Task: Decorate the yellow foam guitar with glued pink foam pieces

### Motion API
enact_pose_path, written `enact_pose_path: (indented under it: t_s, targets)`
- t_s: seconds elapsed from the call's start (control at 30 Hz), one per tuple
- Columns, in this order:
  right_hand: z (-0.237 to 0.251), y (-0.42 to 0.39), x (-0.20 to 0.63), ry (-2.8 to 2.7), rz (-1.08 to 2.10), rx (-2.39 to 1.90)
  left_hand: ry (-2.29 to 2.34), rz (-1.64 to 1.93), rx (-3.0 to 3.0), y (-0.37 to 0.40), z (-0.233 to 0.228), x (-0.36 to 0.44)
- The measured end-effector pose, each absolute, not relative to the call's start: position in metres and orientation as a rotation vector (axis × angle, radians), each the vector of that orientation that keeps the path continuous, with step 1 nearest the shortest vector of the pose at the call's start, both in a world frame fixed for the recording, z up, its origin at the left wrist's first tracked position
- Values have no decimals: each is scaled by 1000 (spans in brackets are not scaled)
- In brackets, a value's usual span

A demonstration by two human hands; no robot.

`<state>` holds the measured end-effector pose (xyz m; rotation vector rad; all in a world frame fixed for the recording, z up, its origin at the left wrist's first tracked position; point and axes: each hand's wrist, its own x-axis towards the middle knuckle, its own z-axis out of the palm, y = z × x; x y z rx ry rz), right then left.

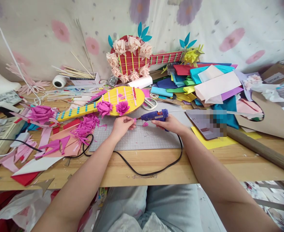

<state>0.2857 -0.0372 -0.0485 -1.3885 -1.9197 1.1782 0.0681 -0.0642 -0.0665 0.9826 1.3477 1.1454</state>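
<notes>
Over on the left of the tabletop (137, 167), a heap of pink paper scraps (57, 141) lies spread around a loose pink paper flower (40, 113). Just right of that, the yellow cardboard guitar (112, 101) lies flat, neck pointing left, two pink flowers stuck on its body. In front of it sits the grey cutting mat (142, 138), and here's the action: the left hand (122, 125) rests on the mat, its grip pinched together on a small pink paper piece (134, 120) between thumb and fingertips. Right beside it, the nozzle of the blue glue gun (155, 115) points left at that piece, tip nearly touching it. The right hand (172, 124) has its grip clamped around the glue gun's handle, and the black cord (144, 172) loops down across the tabletop edge and back left. Behind the gun, scissors (149, 103) lie just next to the guitar body. Farther right, a stack of coloured paper sheets (204, 82) piles up, and at the back a red guitar (142, 58) with pale flowers leans against the wall.
</notes>
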Motion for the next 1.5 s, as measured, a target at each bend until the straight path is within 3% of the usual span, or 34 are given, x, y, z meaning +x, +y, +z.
enact_pose_path:
  t_s: [1.33,1.5]
  targets:
    - [-44,-37,292,-1964,1204,-1370,1348,1139,977,-63,-68,69]
    - [-40,-31,315,-1806,1078,-1423,1332,1149,990,-65,-68,68]
